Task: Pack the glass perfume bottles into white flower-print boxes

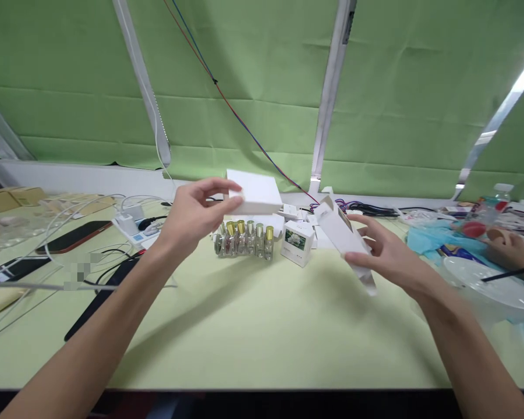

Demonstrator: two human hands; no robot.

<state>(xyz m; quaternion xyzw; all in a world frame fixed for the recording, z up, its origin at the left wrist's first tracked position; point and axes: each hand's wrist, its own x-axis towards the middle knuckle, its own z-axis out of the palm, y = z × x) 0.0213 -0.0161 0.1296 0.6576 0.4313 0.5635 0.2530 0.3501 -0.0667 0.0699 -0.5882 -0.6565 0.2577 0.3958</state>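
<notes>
1. My left hand (192, 212) pinches the flat white cardboard lid (254, 192) at its near-left corner, held level above the cluster of small gold-capped glass bottles (244, 238).
2. My right hand (386, 253) grips the long white folding carton (344, 238); its long axis slants from upper left to lower right, open flap toward the lid.
3. Both are off the pale green table (262, 331), whose near edge lies bare; a co-worker's hand (513, 250) is at the right edge.
</notes>
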